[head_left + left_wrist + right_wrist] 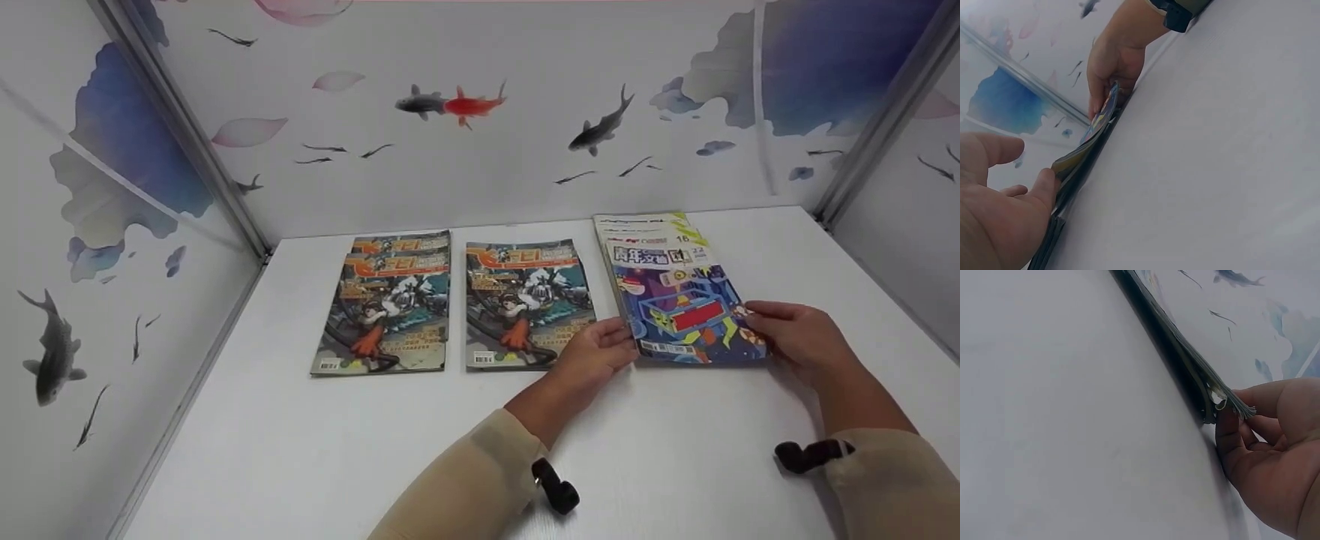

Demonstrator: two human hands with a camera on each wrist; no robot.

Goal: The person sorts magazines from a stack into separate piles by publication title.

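Observation:
A blue-covered magazine point(679, 311) lies on top of a pile of overlapping magazines point(637, 221) at the right. My right hand point(802, 337) pinches its right edge; in the right wrist view the thumb is above the pages point(1202, 368) and a finger below, and the corner is lifted. My left hand point(589, 360) is at the lower left corner. In the left wrist view its fingertips point(1045, 183) touch the magazine's edge point(1075, 157) from beneath, while the thumb stands apart from it.
Left of the pile lies a magazine with a girl in a red skirt point(517, 304), partly behind my left wrist. Further left, matching magazines point(390, 311) overlap in another pile. White panels point(525, 165) printed with fish enclose the white table point(337, 450).

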